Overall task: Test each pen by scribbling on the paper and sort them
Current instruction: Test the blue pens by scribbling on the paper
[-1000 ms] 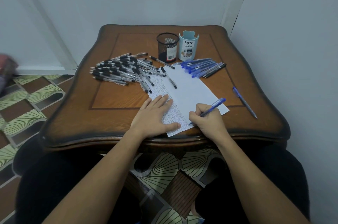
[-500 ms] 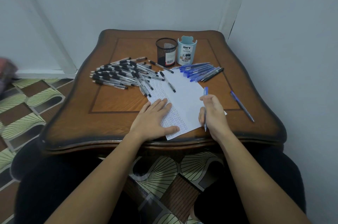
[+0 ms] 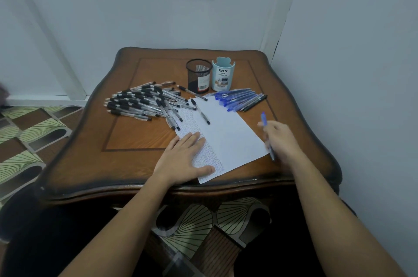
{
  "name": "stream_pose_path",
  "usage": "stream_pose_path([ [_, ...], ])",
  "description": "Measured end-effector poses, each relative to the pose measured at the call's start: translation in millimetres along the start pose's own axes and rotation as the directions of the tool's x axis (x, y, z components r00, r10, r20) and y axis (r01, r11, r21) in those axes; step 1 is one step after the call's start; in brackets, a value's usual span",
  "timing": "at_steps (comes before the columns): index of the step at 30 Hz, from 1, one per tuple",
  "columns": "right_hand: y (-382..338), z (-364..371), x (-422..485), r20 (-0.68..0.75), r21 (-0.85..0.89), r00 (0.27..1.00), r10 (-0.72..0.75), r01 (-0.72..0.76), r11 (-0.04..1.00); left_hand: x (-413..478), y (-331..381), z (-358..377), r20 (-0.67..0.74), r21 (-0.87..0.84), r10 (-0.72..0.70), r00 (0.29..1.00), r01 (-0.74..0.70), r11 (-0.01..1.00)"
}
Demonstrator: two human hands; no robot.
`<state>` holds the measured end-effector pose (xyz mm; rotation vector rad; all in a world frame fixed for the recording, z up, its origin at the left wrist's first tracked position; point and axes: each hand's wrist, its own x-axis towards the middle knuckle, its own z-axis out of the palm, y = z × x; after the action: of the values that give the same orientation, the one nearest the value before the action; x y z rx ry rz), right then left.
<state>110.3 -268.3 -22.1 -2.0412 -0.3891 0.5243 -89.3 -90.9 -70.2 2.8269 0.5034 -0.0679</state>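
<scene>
**Scribble done, pen leaves the sheet**

Our left hand (image 3: 184, 159) lies flat, pinning the paper (image 3: 228, 138). Our right hand (image 3: 281, 139), curled round the blue pen (image 3: 263, 119), has swung past the sheet's right edge. Sorting comes next, probably into the blue pile (image 3: 237, 99).

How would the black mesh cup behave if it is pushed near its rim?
The mesh cup looks empty and see-through, so probably light. Standing upright, taller than wide, it may tip rather than slide. On its side, its round wall would likely roll.
</scene>
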Motion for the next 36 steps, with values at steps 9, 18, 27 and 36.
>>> stream_pose_path([
  [9, 13.6, -61.3, 25.0, -0.088, -0.525, 0.992, -0.093, 0.033, 0.851, 0.7, -0.3, 0.4, -0.006, -0.01, 0.009, 1.0, -0.009, 1.0],
  [18, 18.2, -52.3, 46.2, -0.079, -0.686, 0.983, -0.168, 0.069, 0.725, 0.5, 0.9, -1.3, -0.009, -0.018, 0.004, 1.0, -0.005, 1.0],
  [27, -17.6, 13.8, 92.0, 0.126, -0.761, 0.927, -0.354, 0.319, 0.565, 1.0, 0.6, -1.5, -0.005, -0.026, -0.005, 1.0, 0.005, 1.0],
  [36, -14.7, 23.6, 113.4, 0.078, -0.704, 0.91, -0.406, 0.339, 0.625, 3.5, -3.1, 0.8, -0.013, -0.024, -0.008, 1.0, 0.008, 1.0],
])
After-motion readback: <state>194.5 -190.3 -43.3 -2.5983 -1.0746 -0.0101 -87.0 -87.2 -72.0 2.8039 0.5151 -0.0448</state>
